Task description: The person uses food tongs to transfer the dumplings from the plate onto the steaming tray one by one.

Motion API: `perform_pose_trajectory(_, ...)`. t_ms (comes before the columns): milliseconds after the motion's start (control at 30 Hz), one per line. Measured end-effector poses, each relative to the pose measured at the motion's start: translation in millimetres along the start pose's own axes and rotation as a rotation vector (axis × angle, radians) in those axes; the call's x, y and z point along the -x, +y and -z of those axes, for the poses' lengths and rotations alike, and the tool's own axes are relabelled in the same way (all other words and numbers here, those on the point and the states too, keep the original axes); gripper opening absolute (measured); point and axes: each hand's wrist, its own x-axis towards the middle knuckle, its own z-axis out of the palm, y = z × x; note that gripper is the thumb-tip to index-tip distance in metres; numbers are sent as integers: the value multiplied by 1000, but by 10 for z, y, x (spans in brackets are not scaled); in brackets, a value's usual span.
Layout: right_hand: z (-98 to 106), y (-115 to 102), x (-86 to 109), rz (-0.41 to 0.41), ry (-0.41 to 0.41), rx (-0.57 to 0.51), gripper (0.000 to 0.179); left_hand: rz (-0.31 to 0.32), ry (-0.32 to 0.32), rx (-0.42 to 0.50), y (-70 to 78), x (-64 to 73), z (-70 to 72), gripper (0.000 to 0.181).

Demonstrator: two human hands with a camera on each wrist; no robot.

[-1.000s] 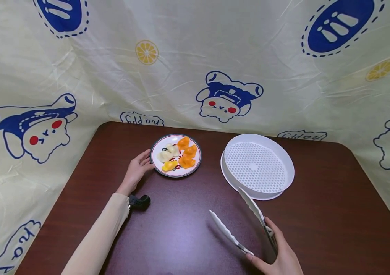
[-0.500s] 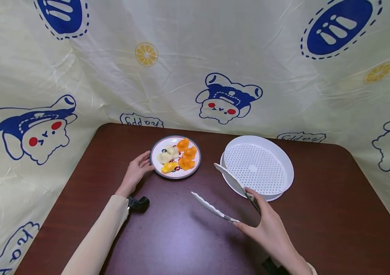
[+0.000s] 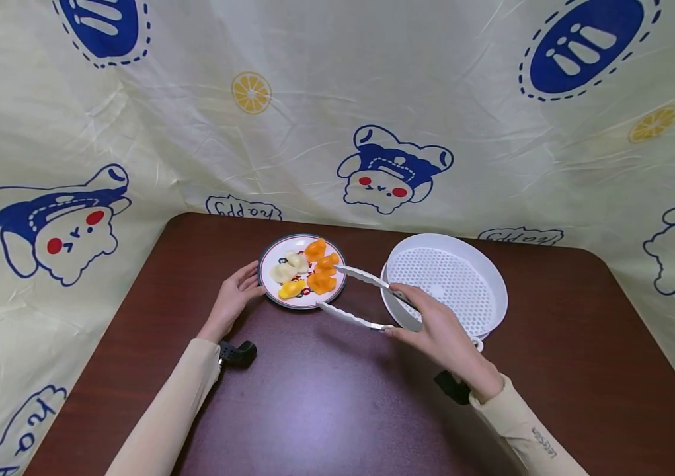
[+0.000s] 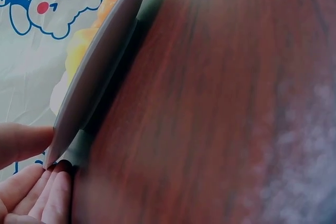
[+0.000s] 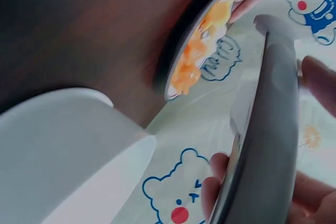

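My left hand (image 3: 229, 301) pinches the near-left rim of a round white plate (image 3: 278, 254), thumb above and fingers beneath in the left wrist view. On the plate lie orange dumpling-like pieces (image 3: 321, 282), white ones (image 3: 283, 271) and a yellow one (image 3: 291, 289). White-tipped tongs (image 3: 349, 317) are in my right hand (image 3: 439, 330), thumb and fingers on opposite arms. The tongs' arms are spread, with nothing between them. One tip overlaps the orange pieces at the plate's right side; the other lies at its near edge.
A white round steamer-like basket (image 3: 450, 281) with a perforated base stands right of the plate, partly behind my right hand. Both rest on a dark brown wooden table (image 3: 289, 410). A cartoon-printed sheet (image 3: 301, 152) hangs behind the table's far edge.
My right hand has carried the spread tongs forward and left, from the table's near right to the plate. The left hand stays at the plate's rim.
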Motion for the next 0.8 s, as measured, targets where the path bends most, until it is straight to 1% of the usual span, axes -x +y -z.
perform_pose_trajectory(67, -12, 35, -70, 5, -22, -8, 66, 1, -3, 8, -7, -2, 0, 65)
perform_pose_trajectory(100, -19, 53, -100, 8, -33, -11, 66, -4, -1, 9, -44, -23, 7, 65)
perform_pose_trajectory(300, -68, 116, -248, -32, -107, 2, 64, -19, 17, -7, -69, -24, 13, 64)
perform_pose_trajectory(400, -94, 134, -312, -47, -137, 15, 66, -29, 19, -2, -74, -27, 16, 64)
perform_pose_trajectory(633, -147, 152, -456, -59, -186, 30, 65, -45, 11, 22, -94, -35, 23, 64)
perform_pose_trajectory(733, -170, 157, -511, -79, -202, 24, 65, -44, 12, 24, -96, -32, 21, 64)
perform_pose_trajectory(800, -189, 166, -543, -93, -213, 39, 65, -41, 12, 24, -95, -33, 19, 64)
